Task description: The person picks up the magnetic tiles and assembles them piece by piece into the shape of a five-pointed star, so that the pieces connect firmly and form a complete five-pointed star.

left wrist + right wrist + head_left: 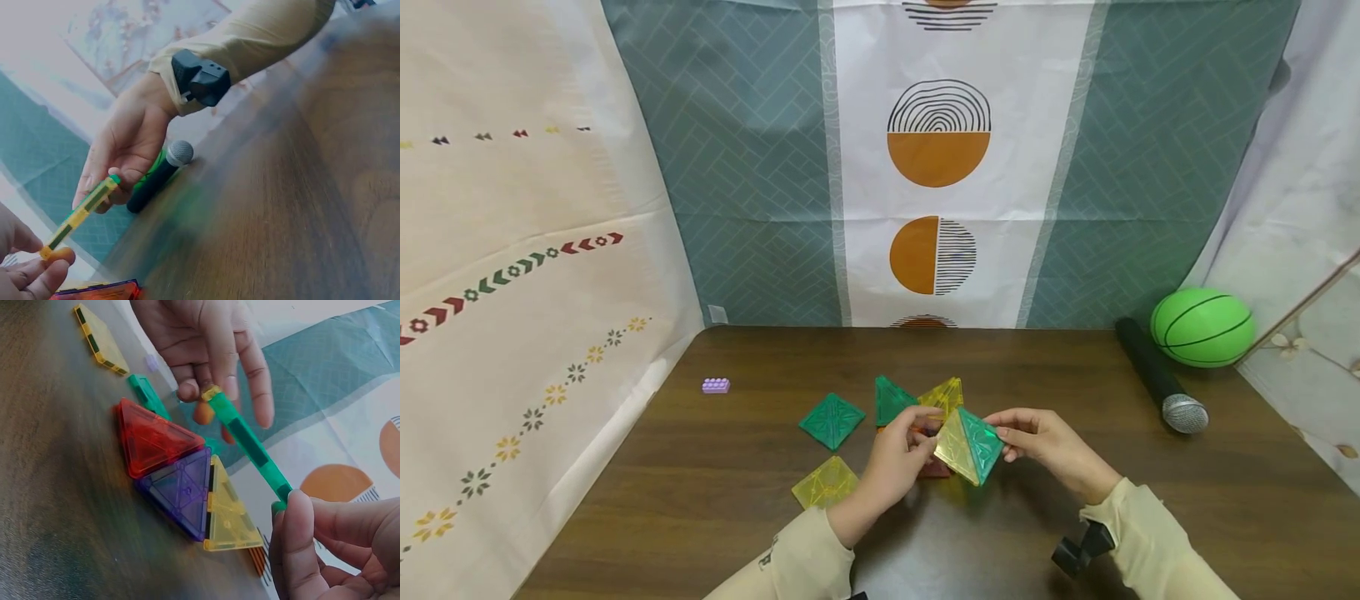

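Observation:
My left hand [891,458] pinches the edge of a yellow triangular magnetic tile [953,450]. A green triangular magnetic tile [981,442] is joined to it along one side, and my right hand [1048,442] pinches its outer corner between thumb and fingers. Together the pair make a flat diamond, held tilted above the table. Below and behind it lie a red triangle tile [153,437], a purple triangle tile [181,490] and a yellow triangle tile [228,515] set side by side, with a green triangle tile [892,400] adjoining. My left hand partly hides this group in the head view.
Left of the group lie a green square tile [831,422] and a yellow square tile [825,482]. A small purple block [716,385] sits farther left. At the right are a black microphone [1161,379] and a green ball [1202,327]. Cloth hangs behind the wooden table [700,483].

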A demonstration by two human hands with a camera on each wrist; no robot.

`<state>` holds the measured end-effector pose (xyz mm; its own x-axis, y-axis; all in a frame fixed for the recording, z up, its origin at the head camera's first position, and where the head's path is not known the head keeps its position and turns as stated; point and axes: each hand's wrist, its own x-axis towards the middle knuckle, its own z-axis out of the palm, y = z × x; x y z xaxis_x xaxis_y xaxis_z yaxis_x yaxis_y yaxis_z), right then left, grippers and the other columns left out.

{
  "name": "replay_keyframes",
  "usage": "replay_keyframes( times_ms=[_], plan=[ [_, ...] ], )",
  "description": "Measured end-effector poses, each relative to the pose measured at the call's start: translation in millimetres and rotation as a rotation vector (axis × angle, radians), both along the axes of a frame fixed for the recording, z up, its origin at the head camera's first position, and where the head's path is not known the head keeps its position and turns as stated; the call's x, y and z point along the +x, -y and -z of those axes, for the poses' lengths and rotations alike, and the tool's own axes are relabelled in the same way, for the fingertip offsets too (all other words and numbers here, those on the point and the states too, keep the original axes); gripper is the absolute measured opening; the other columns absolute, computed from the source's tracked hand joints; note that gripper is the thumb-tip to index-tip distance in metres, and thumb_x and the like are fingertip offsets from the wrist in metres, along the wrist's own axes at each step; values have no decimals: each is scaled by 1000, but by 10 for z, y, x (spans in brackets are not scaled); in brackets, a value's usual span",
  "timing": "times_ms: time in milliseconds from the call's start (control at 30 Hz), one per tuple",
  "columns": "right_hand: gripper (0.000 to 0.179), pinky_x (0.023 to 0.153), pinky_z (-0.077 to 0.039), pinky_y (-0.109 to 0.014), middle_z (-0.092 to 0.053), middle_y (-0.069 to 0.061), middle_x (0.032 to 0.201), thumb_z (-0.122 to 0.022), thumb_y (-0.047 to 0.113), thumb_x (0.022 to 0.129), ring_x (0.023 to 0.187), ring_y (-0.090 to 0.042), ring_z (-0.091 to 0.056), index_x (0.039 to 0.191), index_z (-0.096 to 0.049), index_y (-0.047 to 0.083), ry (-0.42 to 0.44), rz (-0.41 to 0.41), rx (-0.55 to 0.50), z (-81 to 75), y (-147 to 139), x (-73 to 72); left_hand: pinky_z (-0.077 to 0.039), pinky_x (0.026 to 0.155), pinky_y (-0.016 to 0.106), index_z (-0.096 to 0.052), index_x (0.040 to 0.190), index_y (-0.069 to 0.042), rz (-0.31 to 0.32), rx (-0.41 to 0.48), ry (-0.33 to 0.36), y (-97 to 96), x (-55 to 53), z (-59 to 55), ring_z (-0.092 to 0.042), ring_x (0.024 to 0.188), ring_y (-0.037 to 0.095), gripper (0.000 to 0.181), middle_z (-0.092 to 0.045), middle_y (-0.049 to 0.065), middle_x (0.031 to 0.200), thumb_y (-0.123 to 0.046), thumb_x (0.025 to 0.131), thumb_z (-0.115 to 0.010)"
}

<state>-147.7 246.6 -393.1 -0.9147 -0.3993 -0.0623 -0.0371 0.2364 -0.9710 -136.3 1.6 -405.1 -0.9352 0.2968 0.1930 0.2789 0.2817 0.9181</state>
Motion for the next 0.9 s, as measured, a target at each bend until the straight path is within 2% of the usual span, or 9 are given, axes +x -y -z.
replay_keyframes(
  times_ms=[133, 333, 533, 733, 900],
  plan=[
    [42, 71, -56, -28, -64, -2, 95, -56, 14, 97, 72, -8, -60, 126, -51, -15, 0, -13, 12, -22, -3, -19, -56, 62, 36, -58, 124, -1, 16, 72, 79, 20, -23, 15, -63, 69, 23, 32, -64, 18, 103, 2, 92, -56],
    [40, 71, -56, -25, -66, -6, 100, -56, 14, 97, 76, -9, -61, 126, -53, -14, 5, -31, 42, 3, -3, -85, -56, 61, 27, -59, 120, 0, 8, 113, 135, 1, -9, 53, -60, 73, 11, 30, -64, 19, 98, 5, 90, -60],
    [40, 71, -55, -23, -67, -2, 101, -56, 14, 97, 76, -9, -60, 125, -54, -13, 18, -55, 27, 86, -5, -175, -57, 61, 26, -57, 122, 0, 1, 87, 104, -36, 26, 86, -61, 72, 12, 37, -62, 18, 97, 11, 87, -58],
    [40, 70, -54, -22, -67, 7, 97, -53, 13, 98, 74, -6, -58, 125, -52, -16, 36, -85, -26, 154, 0, -234, -59, 64, 27, -55, 123, 1, 37, 88, 87, -40, 47, 112, -64, 74, 16, 38, -61, 20, 100, 14, 87, -57],
    [40, 69, -52, -21, -67, 7, 98, -52, 13, 99, 74, -6, -56, 126, -52, -15, 52, -91, -50, 172, 25, -265, -55, 68, 21, -57, 123, -4, 26, -37, 42, -20, 63, 119, -62, 84, 15, 40, -61, 14, 105, 5, 85, -66]
  ],
)
